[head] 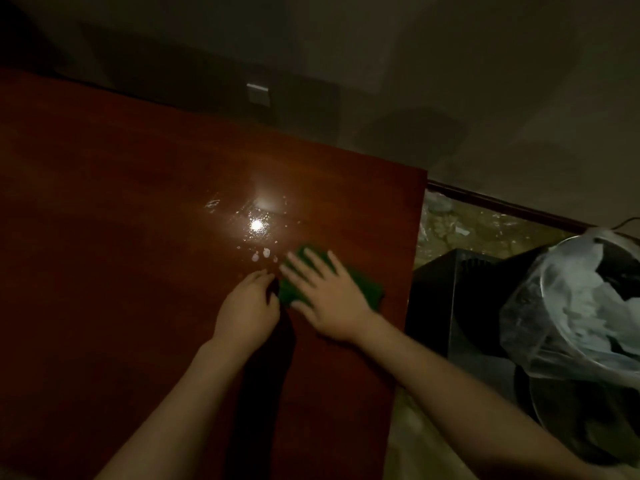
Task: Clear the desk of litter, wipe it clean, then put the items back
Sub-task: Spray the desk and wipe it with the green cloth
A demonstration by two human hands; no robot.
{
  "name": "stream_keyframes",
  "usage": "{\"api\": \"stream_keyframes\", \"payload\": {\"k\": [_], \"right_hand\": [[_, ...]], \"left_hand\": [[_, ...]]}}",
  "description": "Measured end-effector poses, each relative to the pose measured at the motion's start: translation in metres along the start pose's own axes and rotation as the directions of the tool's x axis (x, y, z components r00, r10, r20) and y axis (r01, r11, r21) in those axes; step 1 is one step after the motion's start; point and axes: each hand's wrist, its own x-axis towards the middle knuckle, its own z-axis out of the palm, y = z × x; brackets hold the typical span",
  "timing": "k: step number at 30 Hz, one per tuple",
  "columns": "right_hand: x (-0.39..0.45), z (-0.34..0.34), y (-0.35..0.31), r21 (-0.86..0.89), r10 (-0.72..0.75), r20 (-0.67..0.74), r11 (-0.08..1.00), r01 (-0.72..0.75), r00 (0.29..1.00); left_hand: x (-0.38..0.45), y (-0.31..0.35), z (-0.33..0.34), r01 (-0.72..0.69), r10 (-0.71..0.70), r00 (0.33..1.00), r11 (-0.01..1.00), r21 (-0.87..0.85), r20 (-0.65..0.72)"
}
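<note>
A green cloth (370,289) lies on the reddish-brown wooden desk (121,237), near its right edge. My right hand (325,292) lies flat on the cloth with its fingers spread and straight. My left hand (247,306) sits just left of the cloth, its fingers curled at the cloth's left edge; whether they pinch the cloth is too dark to tell. Water droplets (258,233) glisten on the desk just beyond both hands, under a bright light reflection.
A bin lined with a translucent plastic bag (571,317) stands on the floor to the right of the desk. A dark box-like object (450,299) sits between the bin and the desk. A wall switch plate (258,94) is on the wall behind the desk.
</note>
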Motion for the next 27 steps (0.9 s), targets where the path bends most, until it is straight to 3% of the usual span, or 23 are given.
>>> {"api": "stream_keyframes", "payload": {"k": [3, 5, 7, 9, 12, 15, 18, 22, 25, 27], "right_hand": [[-0.065, 0.022, -0.03, -0.055, -0.293, 0.112, 0.952, 0.301, 0.949], [-0.093, 0.023, -0.012, -0.062, -0.289, 0.078, 0.954, 0.294, 0.954], [-0.1, 0.018, 0.024, -0.022, -0.115, 0.003, 0.993, 0.115, 0.993], [-0.086, 0.012, 0.064, 0.101, 0.152, -0.028, 0.984, -0.148, 0.988], [-0.036, -0.003, 0.097, 0.177, 0.514, -0.091, 0.851, -0.494, 0.853], [0.004, -0.013, 0.086, 0.154, 0.61, -0.095, 0.789, -0.594, 0.786], [0.013, -0.013, 0.042, 0.102, 0.477, -0.077, 0.877, -0.469, 0.876], [-0.012, 0.007, -0.063, 0.05, 0.145, 0.033, 0.988, -0.146, 0.989], [-0.074, 0.032, -0.127, 0.068, -0.179, 0.101, 0.983, 0.173, 0.979], [-0.122, 0.053, -0.143, 0.021, -0.293, 0.122, 0.956, 0.293, 0.948]], "left_hand": [[-0.011, -0.003, 0.001, -0.002, 0.001, 1.0, 1.0, 0.005, 0.028], [-0.02, -0.007, 0.003, -0.014, 0.013, 0.999, 1.0, 0.019, 0.037], [-0.028, -0.011, 0.005, -0.023, 0.022, 0.999, 0.999, 0.025, 0.028], [-0.034, -0.016, 0.005, -0.025, 0.025, 1.0, 1.0, 0.016, 0.016], [-0.042, -0.024, 0.006, -0.019, 0.019, 1.0, 1.0, 0.007, 0.011], [-0.052, -0.035, 0.003, -0.005, 0.005, 1.0, 1.0, 0.007, -0.008], [-0.062, -0.045, 0.002, -0.013, 0.013, 1.0, 1.0, 0.012, -0.016], [-0.066, -0.053, 0.006, -0.006, 0.006, 1.0, 1.0, -0.004, -0.007], [-0.073, -0.057, 0.004, -0.011, 0.01, 1.0, 1.0, -0.023, -0.023], [-0.08, -0.058, 0.004, -0.043, 0.043, 0.999, 0.999, -0.03, -0.005]]}}
